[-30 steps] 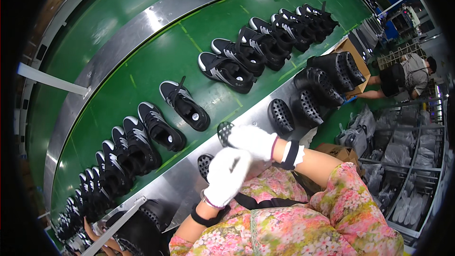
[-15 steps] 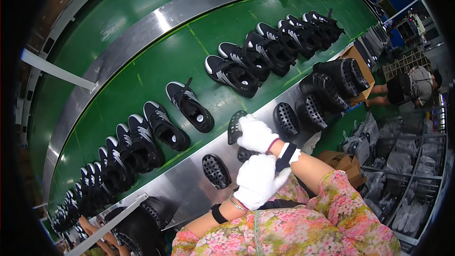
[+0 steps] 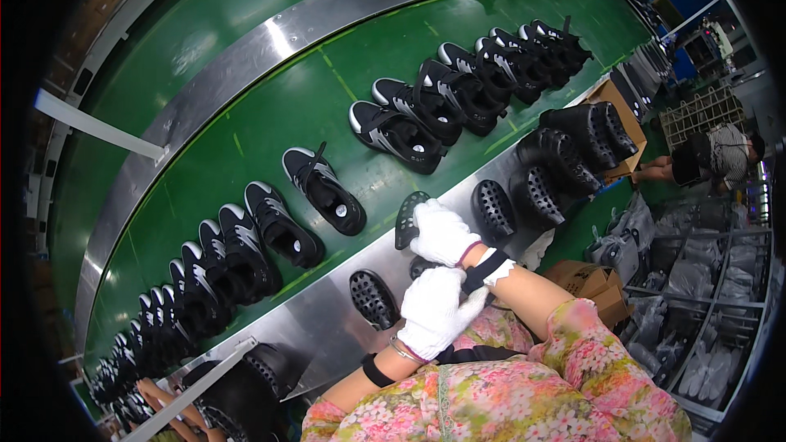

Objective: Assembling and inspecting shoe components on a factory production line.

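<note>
Overhead, the room is a shoe line: a long green belt (image 3: 270,139) curves past me between steel rails (image 3: 327,311), carrying black shoes (image 3: 323,188) with white trim, some singly and some bunched in rows (image 3: 483,74). Off to my right stand wire racks (image 3: 712,295) of pale bagged goods, cardboard boxes (image 3: 594,286), and a person (image 3: 712,155) bent over beyond a box of black soles (image 3: 585,135). On the near rail lie more soles, treads up, one (image 3: 372,299) just left of my hands and others (image 3: 532,192) further right. Both my hands wear white gloves. My right hand (image 3: 442,233) is curled around the end of a black sole (image 3: 407,219) that sits at the belt's edge, gripping it. My left hand (image 3: 434,311) lies over my right wrist, fingers closed on the black strap (image 3: 483,266) there; whether it pinches the strap or merely rests on it I cannot tell. I judge I am at the pick-up step, settling the cuff with a sole already in hand. The next move, I think, calls for freeing the left hand and matching this sole to a shoe, the single one (image 3: 323,188) lying nearest.
</note>
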A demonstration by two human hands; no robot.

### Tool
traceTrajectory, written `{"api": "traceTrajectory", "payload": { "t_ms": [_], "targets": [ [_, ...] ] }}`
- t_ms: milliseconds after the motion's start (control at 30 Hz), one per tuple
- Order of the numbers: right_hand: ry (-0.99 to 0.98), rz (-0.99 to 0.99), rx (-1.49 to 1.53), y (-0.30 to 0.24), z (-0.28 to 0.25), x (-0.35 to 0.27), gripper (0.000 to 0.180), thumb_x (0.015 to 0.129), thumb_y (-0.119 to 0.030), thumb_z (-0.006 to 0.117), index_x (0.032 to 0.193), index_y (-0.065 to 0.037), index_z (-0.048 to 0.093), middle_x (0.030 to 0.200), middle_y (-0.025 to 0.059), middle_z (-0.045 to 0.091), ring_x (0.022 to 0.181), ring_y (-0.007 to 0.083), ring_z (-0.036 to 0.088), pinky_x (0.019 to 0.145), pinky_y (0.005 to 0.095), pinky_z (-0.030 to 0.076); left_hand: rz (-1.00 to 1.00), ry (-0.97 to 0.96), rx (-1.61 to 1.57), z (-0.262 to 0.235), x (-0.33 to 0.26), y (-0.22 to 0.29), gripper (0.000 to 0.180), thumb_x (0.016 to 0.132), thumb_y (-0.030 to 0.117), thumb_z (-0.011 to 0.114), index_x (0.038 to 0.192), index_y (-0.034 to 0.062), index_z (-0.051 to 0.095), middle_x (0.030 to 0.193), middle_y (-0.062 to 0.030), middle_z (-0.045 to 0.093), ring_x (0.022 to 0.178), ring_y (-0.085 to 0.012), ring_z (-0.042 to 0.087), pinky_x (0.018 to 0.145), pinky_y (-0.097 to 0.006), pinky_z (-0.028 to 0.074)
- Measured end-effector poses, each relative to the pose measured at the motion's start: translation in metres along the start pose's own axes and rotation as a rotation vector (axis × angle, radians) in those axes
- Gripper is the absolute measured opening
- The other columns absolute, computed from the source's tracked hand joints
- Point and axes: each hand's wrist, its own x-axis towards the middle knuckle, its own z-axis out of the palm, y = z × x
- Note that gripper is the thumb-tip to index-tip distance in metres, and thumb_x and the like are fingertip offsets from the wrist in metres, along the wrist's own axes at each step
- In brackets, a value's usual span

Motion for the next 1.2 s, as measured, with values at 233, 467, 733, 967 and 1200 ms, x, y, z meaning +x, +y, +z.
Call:
{"api": "traceTrajectory", "payload": {
  "t_ms": [233,467,733,967,1200],
  "targets": [
    [-0.022,0.041,0.005,0.001,0.001,0.0,0.039,0.075,-0.021,0.069,0.104,0.001,0.058,0.108,0.0253,0.059,0.105,0.042,0.058,0.093,0.047,0.048,-0.004,-0.082,-0.126,0.0,-0.002,-0.007,0.046,0.074,0.043,0.082,0.093,0.0044,0.065,0.086,-0.0124,0.065,0.078,-0.0312,0.064,0.069,-0.041,0.051],
    [-0.034,0.117,0.018,-0.006,-0.004,0.011,0.044,0.074,-0.024,0.072,0.107,0.001,0.058,0.114,0.026,0.057,0.108,0.0414,0.058,0.095,0.0458,0.048,-0.034,-0.067,-0.174,0.022,-0.003,-0.017,0.037,0.077,0.035,0.079,0.093,0.0051,0.064,0.087,-0.0136,0.063,0.082,-0.033,0.062,0.073,-0.043,0.049],
    [0.007,0.147,-0.007,0.003,0.004,0.007,0.041,0.074,-0.021,0.071,0.107,0.001,0.059,0.114,0.0249,0.057,0.108,0.0413,0.057,0.096,0.0452,0.047,0.026,-0.114,-0.248,0.023,-0.005,-0.016,0.025,0.08,0.028,0.075,0.087,0.0065,0.063,0.081,-0.0123,0.059,0.08,-0.0332,0.058,0.071,-0.044,0.046],
    [0.223,-0.138,-0.289,0.003,0.009,0.004,0.025,0.073,-0.016,0.068,0.095,-0.006,0.06,0.098,0.0155,0.057,0.095,0.0333,0.059,0.083,0.0451,0.047,-0.038,-0.031,-0.429,0.025,-0.014,-0.035,0.016,0.086,0.022,0.071,0.09,0.0069,0.071,0.081,-0.0121,0.065,0.077,-0.0313,0.061,0.069,-0.041,0.048],
    [0.207,-0.176,-0.142,-0.008,0.003,0.003,0.026,0.073,-0.014,0.066,0.096,-0.003,0.059,0.1,0.0188,0.057,0.096,0.0375,0.058,0.085,0.0476,0.047,-0.163,-0.09,-0.312,0.009,-0.014,-0.03,0.016,0.088,0.02,0.07,0.086,0.0045,0.071,0.086,-0.0126,0.067,0.079,-0.0302,0.064,0.071,-0.038,0.051]
  ]
}}
